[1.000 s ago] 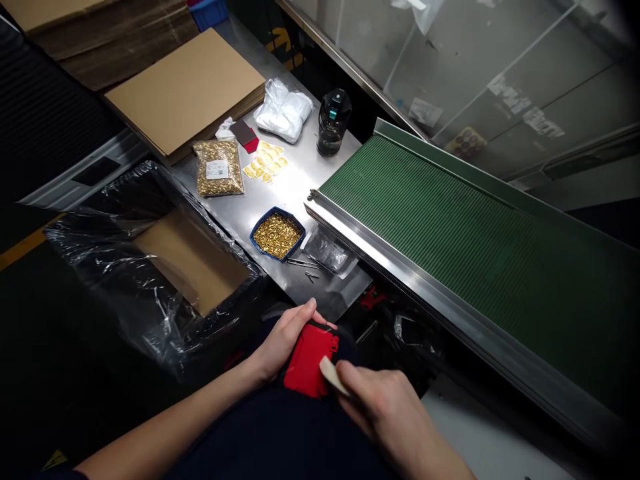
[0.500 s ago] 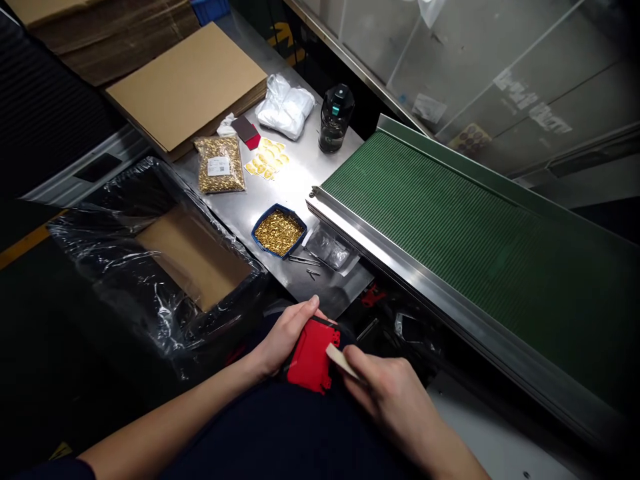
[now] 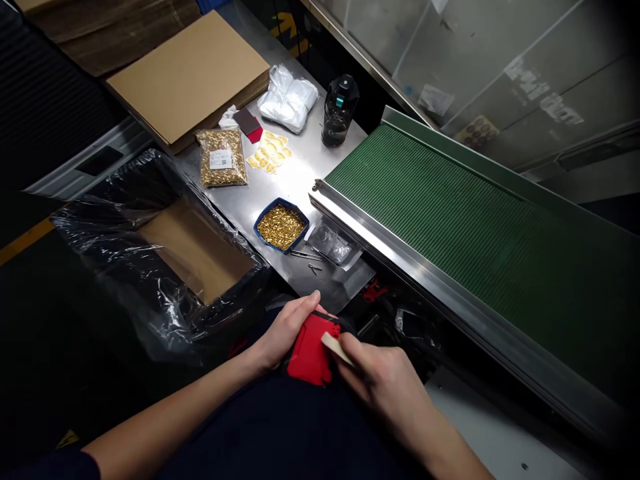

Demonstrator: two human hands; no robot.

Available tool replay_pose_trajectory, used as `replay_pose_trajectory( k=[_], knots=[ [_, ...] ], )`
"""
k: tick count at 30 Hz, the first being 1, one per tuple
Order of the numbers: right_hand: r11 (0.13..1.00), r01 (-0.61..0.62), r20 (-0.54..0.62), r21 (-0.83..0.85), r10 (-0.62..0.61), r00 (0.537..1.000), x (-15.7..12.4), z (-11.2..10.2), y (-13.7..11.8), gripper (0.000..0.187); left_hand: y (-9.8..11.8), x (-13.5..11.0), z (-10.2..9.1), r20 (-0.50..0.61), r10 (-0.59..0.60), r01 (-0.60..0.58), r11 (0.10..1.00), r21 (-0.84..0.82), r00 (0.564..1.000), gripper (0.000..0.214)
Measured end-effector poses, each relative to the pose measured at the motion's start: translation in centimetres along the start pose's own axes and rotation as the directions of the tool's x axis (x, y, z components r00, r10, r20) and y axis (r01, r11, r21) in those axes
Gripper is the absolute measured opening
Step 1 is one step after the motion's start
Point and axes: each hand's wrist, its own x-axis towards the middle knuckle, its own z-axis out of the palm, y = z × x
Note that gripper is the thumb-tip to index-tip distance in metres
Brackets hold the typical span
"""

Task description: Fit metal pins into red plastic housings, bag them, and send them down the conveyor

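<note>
My left hand (image 3: pixel 287 328) is curled around a flat red piece (image 3: pixel 310 350) held over my lap, fingers closed on its far edge. My right hand (image 3: pixel 383 377) pinches a small pale strip (image 3: pixel 336 347) whose tip rests on the red piece's right side. On the steel table (image 3: pixel 300 177) beyond sits a blue tray of small gold parts (image 3: pixel 281 226), with a few thin metal pins (image 3: pixel 305 257) and a clear plastic bag (image 3: pixel 334 243) beside it.
A green conveyor belt (image 3: pixel 465 220) runs along the right. A carton lined with black plastic (image 3: pixel 165 253) stands at the left. Farther back lie a bag of gold parts (image 3: pixel 221 157), yellow stickers (image 3: pixel 269 152), a white bag (image 3: pixel 287 99), a dark bottle (image 3: pixel 337 110) and flat cardboard (image 3: pixel 190 73).
My right hand has slid the pale strip up and left along the red piece's right edge. The view has shifted slightly; my left hand keeps its hold.
</note>
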Motion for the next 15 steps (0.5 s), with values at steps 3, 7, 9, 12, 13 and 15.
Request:
replay_pose_trajectory(
  k=[3,7,9,12,13,15],
  knots=[
    [0.999,0.054,0.036,0.007,-0.054,0.998,0.03,-0.05,0.00,0.011,-0.12,-0.05,-0.08,0.015,0.005,-0.005,1.000,-0.001,1.000,0.053],
    [1.000,0.000,0.000,0.022,0.000,1.000,0.16,-0.20,-0.03,0.015,-0.03,-0.09,0.03,0.001,-0.001,0.001,1.000,0.015,1.000,0.052],
    [1.000,0.015,0.024,0.024,-0.016,1.000,0.19,-0.21,-0.07,0.014,0.04,-0.10,0.11,0.017,0.000,-0.001,1.000,0.026,1.000,0.049],
    [1.000,0.017,0.005,-0.002,-0.017,1.000,0.20,-0.09,-0.10,0.013,0.01,-0.12,0.16,0.020,-0.003,0.003,1.000,0.020,1.000,0.048],
    [1.000,0.002,-0.009,-0.003,-0.002,1.000,0.17,-0.04,-0.11,0.014,-0.05,-0.13,0.15,0.015,-0.011,0.011,1.000,0.014,1.000,0.049],
    [1.000,0.000,0.001,0.014,0.000,1.000,0.09,0.06,-0.13,0.014,-0.18,-0.13,0.13,0.012,-0.015,0.015,1.000,0.009,1.000,0.050]
  ],
)
